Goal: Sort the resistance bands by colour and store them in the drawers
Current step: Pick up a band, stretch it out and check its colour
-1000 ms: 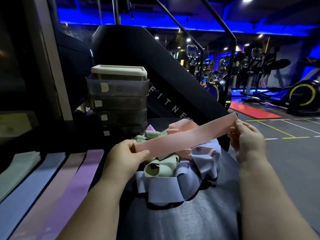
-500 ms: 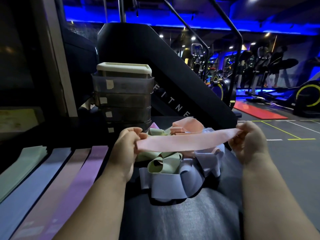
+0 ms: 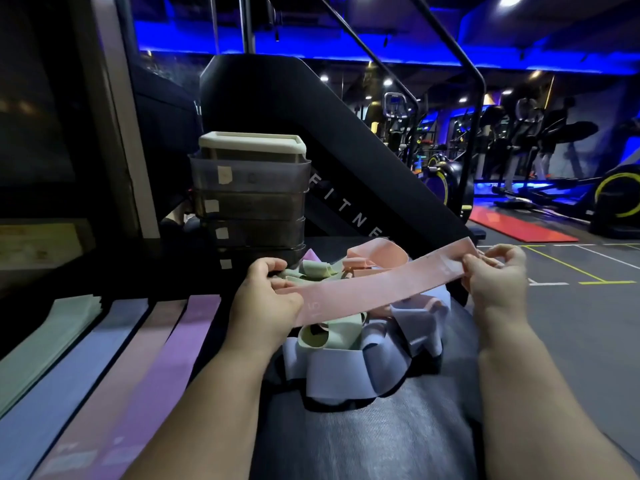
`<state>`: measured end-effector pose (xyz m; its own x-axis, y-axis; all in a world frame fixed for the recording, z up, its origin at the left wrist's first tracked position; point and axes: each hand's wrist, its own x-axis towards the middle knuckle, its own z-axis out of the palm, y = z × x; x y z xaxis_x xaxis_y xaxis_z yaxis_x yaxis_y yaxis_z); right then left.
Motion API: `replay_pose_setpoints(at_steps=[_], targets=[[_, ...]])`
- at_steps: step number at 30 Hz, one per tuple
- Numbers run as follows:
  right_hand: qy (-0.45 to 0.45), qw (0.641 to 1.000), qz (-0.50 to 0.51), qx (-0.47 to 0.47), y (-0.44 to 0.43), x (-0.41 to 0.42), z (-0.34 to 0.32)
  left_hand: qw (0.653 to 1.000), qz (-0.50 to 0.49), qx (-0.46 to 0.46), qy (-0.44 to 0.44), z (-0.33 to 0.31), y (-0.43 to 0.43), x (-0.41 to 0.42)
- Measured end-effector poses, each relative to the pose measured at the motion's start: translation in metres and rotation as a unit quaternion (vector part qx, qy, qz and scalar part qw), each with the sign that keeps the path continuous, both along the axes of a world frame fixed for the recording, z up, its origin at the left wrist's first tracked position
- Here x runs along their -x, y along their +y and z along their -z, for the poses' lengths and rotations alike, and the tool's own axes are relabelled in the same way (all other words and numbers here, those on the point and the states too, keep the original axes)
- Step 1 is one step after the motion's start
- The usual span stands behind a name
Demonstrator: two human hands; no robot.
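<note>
Mid-frame, the pink band (image 3: 377, 289) looks light, limp, stretchy; left hand (image 3: 266, 301) and right hand (image 3: 497, 277) pinch its ends, the sensible hold.

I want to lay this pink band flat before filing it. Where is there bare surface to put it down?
For the pink band, bare dark padding lies on the near side of the tangled pile. Left is crowded: four flat sorted strips side by side. The pile fills the middle up towards the drawer stack.
</note>
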<state>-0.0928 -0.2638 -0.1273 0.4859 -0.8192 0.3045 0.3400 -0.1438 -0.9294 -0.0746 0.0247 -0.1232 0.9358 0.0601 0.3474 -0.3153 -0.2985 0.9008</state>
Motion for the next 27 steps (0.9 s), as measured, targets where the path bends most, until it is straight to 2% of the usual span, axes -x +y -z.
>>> replay_pose_setpoints(at_steps=[3, 7, 9, 16, 19, 27], targets=[[-0.007, 0.999, -0.003, 0.033, 0.003, -0.001, 0.002, 0.998, 0.004, -0.055, 0.015, -0.004, 0.006, 0.007], [-0.010, 0.997, -0.026, 0.068, 0.018, 0.002, -0.001, 0.979, -0.007, -0.205, 0.022, -0.014, 0.025, 0.026], [-0.004, 0.996, -0.044, 0.077, 0.025, 0.000, 0.001, 0.970, -0.013, -0.243, 0.030, -0.017, 0.040, 0.037], [0.007, 0.970, -0.163, 0.179, 0.061, -0.002, 0.003, 0.957, -0.027, -0.287, 0.044, -0.008, 0.098, 0.082], [0.026, 0.953, -0.228, 0.197, 0.082, -0.002, 0.002, 0.960, -0.024, -0.276, 0.041, -0.002, 0.123, 0.095], [0.047, 0.941, -0.259, 0.212, 0.157, -0.010, -0.016, 0.963, -0.050, -0.260, 0.041, 0.014, 0.178, 0.105]])
